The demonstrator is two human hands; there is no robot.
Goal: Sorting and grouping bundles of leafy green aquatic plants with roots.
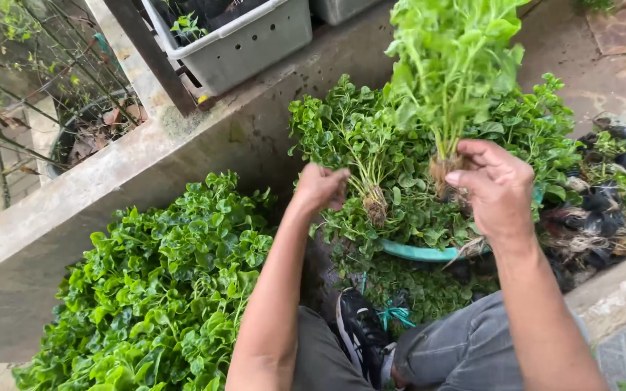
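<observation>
Currently: right hand point(500, 190) clenched on leafy bunch point(449, 65) near roots, 1 o'clock; left hand point(320, 188) gripping second bunch point(360, 145), 12 o'clock. Risk: stems snapping under tight squeeze.

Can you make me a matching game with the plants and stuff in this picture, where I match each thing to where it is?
Things:
1. Bunch of greens with roots
2. Big pile of leafy greens
3. Grey crate
4. Teal basin

Places:
A. Up on the concrete wall, at the top
B. Held up by the right hand
C. Under the heap of greens in the middle, only its rim showing
D. On the ground at the lower left

Pairs: 1-B, 2-D, 3-A, 4-C
</observation>
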